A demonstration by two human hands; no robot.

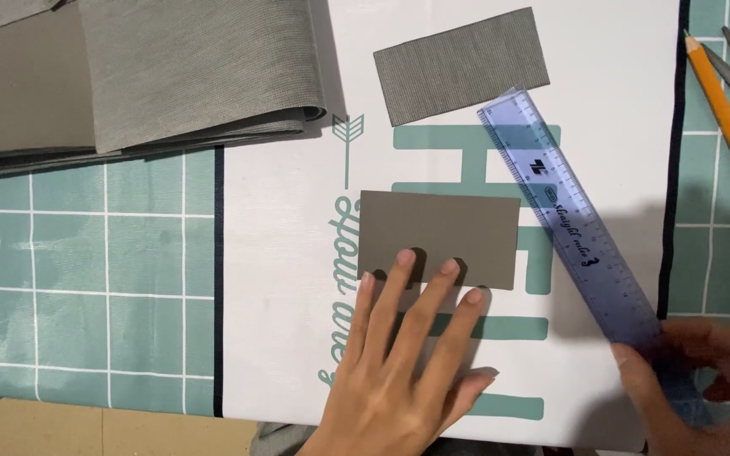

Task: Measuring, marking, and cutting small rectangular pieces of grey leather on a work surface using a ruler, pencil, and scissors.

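1. Head view: a teal cutting mat with a white grid (86, 279) carries a white printed sheet with teal lettering (280, 253).
2. A flat grey rectangular fabric piece (466, 232) lies mid-sheet.
3. The left hand (399, 371) lies flat, fingers spread, holding nothing, fingertips on that piece's lower edge.
4. The right hand (703, 388) pinches the lower end of a translucent blue plastic ruler (568, 211), slanting just right of the piece.
5. A ribbed grey fabric rectangle (458, 63) lies above the piece, folded grey fabric (145, 67) up-left, a yellow pencil (728, 127) far right.
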